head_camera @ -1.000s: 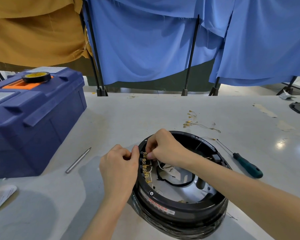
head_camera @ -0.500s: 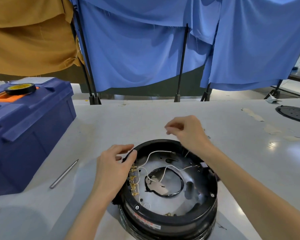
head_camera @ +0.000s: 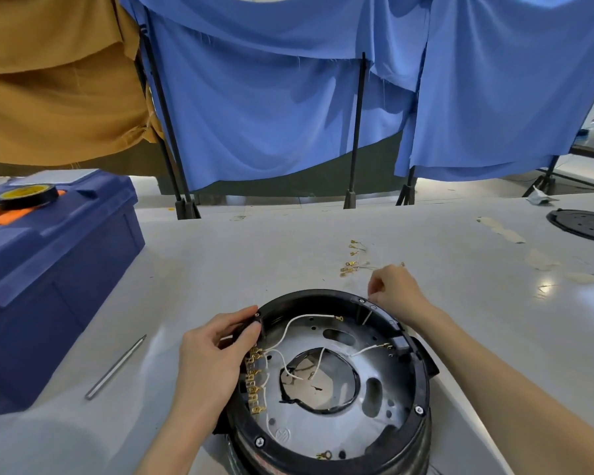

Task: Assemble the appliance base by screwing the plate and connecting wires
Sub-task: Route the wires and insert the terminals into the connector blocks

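Observation:
The round black appliance base [head_camera: 422, 382] stands open side up near the table's front edge. Inside lies a grey metal plate [head_camera: 371, 358] with thin white wires [head_camera: 288, 329] across it. A row of brass terminals [head_camera: 254, 382] runs along the inner left wall. My left hand [head_camera: 210, 365] grips the base's left rim, thumb on the top edge. My right hand [head_camera: 395, 286] is at the far right rim, its fingers curled and seemingly pinching a thin white wire [head_camera: 367, 317] that drops into the base. Loose wires with brass terminals [head_camera: 352, 265] lie just beyond that hand.
A large blue toolbox [head_camera: 59, 269] with a roll of black tape [head_camera: 24, 195] on its lid fills the left side. A thin metal rod [head_camera: 115, 368] lies between toolbox and base. A black round plate [head_camera: 587, 228] rests at the far right edge. Blue curtains on stands hang behind the table.
My right hand left the terminal row, lifted, and moved out to the base's far right rim. My left hand stayed on the left rim. The wires inside now show uncovered.

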Tool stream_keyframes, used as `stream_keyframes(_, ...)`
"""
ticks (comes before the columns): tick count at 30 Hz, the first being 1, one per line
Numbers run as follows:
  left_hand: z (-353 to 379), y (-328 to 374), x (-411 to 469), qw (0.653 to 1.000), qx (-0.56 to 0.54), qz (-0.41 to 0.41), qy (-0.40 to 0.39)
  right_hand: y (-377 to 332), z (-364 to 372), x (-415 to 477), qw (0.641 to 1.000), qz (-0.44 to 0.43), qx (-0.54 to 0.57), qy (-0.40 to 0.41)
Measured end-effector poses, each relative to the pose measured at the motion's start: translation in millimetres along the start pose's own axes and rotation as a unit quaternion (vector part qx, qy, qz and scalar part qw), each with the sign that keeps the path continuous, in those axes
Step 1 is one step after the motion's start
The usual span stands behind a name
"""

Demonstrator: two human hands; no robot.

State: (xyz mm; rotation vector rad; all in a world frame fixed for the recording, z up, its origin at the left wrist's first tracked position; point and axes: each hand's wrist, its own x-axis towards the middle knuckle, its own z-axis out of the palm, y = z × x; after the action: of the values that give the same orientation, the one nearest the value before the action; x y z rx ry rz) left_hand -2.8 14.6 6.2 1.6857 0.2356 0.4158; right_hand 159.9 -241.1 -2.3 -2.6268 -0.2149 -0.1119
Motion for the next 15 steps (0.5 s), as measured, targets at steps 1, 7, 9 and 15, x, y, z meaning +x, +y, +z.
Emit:
stream_keyframes(1, 0, 0, 0, 1.000, -0.002, -0.001, 0.001, 2, 1, 1, 1.000, 0.001, -0.002, -0.003)
stream_keyframes(7, 0, 0, -1, 1.000, -0.016, 0.005, -0.003, 7, 4, 1, 0.998, -0.011, -0.051, -0.037)
stream_keyframes(9, 0, 1, -1, 1.000, -0.017, 0.005, -0.005, 6, 6, 2, 0.996, -0.009, -0.072, -0.042)
stream_keyframes(15, -1, 8, -3, 0.999, 0.036, 0.028, -0.007, -5, -10, -7, 0.998, 0.007, 0.068, -0.006)
